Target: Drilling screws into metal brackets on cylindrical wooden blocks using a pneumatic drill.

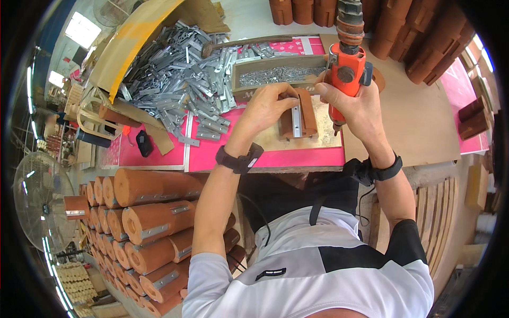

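My right hand [354, 100] is wrapped round an orange-red power screwdriver [347, 69], its tip pointing down beside the workpiece. A short reddish-brown grooved block [310, 114] lies on a pale wooden board [326, 117] in front of me. Along the block runs a narrow silver metal strip [297, 123] with holes or screws in it. My left hand [274, 106] is closed over the strip's far end, thumb and fingers pinched together. Whatever is between those fingertips is too small to make out. The screwdriver's tip is apart from the strip.
A wooden tray [249, 94] of small screws stands beyond the block. Left of it spills a heap of metal strips [180, 79] from a cardboard box [135, 42], with a hammer [238, 45] behind. Brown cylinders [154, 185] are stacked at lower left; more brown pieces [389, 32] stand far right.
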The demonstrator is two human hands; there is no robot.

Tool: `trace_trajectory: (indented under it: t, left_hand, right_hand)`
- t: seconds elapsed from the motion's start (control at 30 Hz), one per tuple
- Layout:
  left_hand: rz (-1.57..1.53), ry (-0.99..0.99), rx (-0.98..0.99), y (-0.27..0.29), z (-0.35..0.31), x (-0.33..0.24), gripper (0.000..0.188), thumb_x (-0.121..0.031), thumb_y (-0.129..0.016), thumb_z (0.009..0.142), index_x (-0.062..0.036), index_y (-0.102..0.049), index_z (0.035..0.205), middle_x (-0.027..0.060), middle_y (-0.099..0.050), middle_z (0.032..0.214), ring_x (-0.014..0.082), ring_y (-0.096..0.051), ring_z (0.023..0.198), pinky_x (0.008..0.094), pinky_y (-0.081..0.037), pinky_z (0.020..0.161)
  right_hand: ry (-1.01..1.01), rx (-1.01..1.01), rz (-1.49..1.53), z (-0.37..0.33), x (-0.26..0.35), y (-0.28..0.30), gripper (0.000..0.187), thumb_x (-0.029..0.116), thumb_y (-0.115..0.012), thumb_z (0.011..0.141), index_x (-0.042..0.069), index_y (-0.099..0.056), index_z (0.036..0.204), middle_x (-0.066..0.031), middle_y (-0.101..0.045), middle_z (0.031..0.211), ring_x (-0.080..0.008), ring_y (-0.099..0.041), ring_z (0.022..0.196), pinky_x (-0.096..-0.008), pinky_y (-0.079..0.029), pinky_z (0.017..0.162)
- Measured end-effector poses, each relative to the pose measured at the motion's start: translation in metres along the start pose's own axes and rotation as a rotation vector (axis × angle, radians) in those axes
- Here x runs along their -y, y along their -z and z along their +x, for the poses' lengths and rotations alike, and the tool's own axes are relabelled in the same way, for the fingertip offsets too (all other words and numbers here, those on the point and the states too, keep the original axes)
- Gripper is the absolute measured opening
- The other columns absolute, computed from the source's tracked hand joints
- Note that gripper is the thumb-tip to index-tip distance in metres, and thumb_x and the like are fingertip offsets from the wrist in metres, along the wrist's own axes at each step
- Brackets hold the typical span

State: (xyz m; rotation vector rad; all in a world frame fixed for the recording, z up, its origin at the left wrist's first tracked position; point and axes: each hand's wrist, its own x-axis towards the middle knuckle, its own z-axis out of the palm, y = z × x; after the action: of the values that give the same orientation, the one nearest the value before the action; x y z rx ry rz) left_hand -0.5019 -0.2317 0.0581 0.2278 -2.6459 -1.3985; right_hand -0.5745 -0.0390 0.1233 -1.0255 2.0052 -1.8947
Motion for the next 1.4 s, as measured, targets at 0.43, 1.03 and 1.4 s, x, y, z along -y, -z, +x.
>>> trace_trajectory:
  t: [0.43,1.03,1.4]
  left_hand:
    - [0.431,-0.371,-0.085,-0.022,-0.038,-0.008,0.058,-0.026,-0.081,0.068,-0.0027,-0.058,0.116,0.0159,-0.051,0.133,0.0365,-0.041,0.130,0.0455,-0.036,0.106]
    - [0.311,-0.361,-0.129,-0.037,-0.060,0.006,0.062,-0.034,-0.085,0.064,-0.0048,-0.060,0.112,0.0140,-0.048,0.139,0.0394,-0.034,0.136,0.0503,-0.035,0.109]
    - [0.327,-0.262,-0.092,-0.021,-0.024,0.010,0.060,-0.033,-0.082,0.066,-0.0038,-0.061,0.114,0.0239,-0.039,0.142,0.0453,-0.030,0.134,0.0518,-0.031,0.110]
  right_hand:
    - [0.004,-0.019,0.045,0.004,-0.007,0.002,0.035,0.022,-0.076,0.077,0.001,-0.059,0.100,-0.0018,-0.060,0.080,-0.0112,-0.053,0.072,-0.0280,-0.047,0.068]
    - [0.013,0.009,0.001,0.010,-0.010,-0.003,0.037,0.024,-0.076,0.078,0.001,-0.059,0.101,-0.0040,-0.061,0.083,-0.0140,-0.055,0.073,-0.0296,-0.048,0.070]
    - [-0.005,0.017,-0.011,0.014,-0.012,0.000,0.038,0.025,-0.077,0.077,0.001,-0.059,0.101,-0.0043,-0.062,0.084,-0.0139,-0.056,0.075,-0.0297,-0.049,0.072]
